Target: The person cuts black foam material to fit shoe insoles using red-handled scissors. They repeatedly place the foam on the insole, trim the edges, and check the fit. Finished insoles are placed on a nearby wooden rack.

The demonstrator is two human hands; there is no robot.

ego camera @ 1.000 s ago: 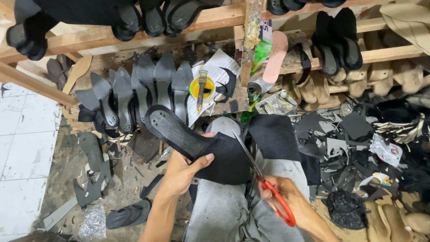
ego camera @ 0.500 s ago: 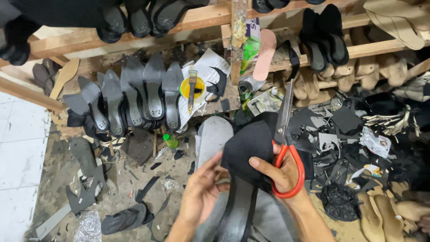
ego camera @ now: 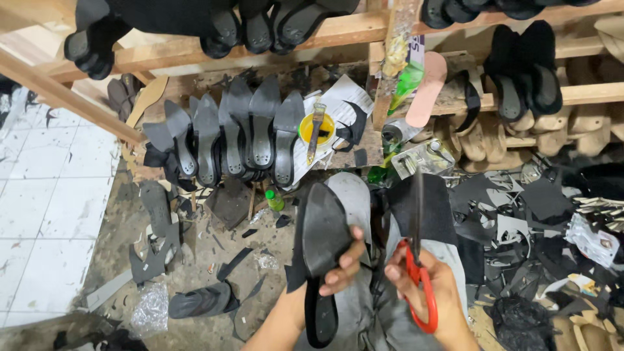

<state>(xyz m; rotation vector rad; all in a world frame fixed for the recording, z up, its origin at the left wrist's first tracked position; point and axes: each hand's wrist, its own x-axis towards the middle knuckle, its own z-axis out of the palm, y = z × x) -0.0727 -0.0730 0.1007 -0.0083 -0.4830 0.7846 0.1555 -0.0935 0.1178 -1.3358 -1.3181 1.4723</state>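
Note:
My left hand (ego camera: 343, 263) grips a black shoe sole (ego camera: 322, 240) upright over my lap, toe end up, with a black sheet piece hanging beside it. My right hand (ego camera: 434, 286) holds red-handled scissors (ego camera: 417, 260), blades pointing up and away, just right of the sole. A black rectangular sheet (ego camera: 429, 208) lies on my right knee behind the blades. My grey trousers (ego camera: 354, 195) show under both hands.
A row of black high-heel soles (ego camera: 234, 133) leans against the wall ahead. A yellow glue tin with a brush (ego camera: 316, 127) stands beside them. Wooden racks (ego camera: 351, 29) above hold soles. Black scraps (ego camera: 533, 214) pile at right; offcuts litter the floor (ego camera: 195, 260).
The sole has swung from lying across my lap to standing upright in my left hand. The scissors came up from low at the right to point upward beside it.

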